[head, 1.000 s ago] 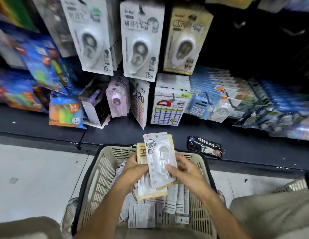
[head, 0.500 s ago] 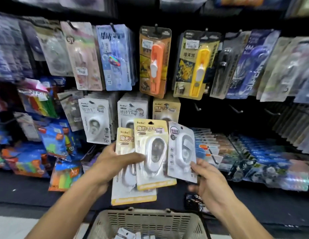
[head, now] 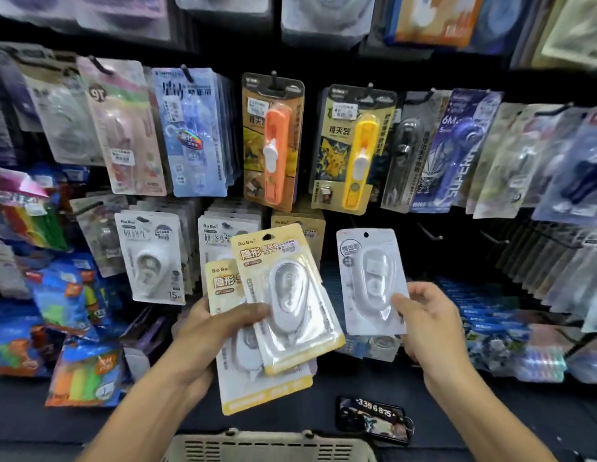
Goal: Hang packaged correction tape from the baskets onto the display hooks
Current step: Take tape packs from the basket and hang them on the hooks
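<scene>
- Head view shows a big dark wall of hooks (head: 427,232) filling the top and middle, packed with hanging packs.
- At the bottom middle sits the tan rim of a basket (head: 270,446).
- The left hand (head: 212,331), in the middle, grips two yellow tape packs (head: 290,295), thumb on the front one.
- The right hand (head: 427,323), just right of them, pinches a white tape pack (head: 372,281) at its lower edge, held upright, apart from the yellow ones.
- A small phone (head: 373,421) lies on the dark shelf, lower right.
</scene>
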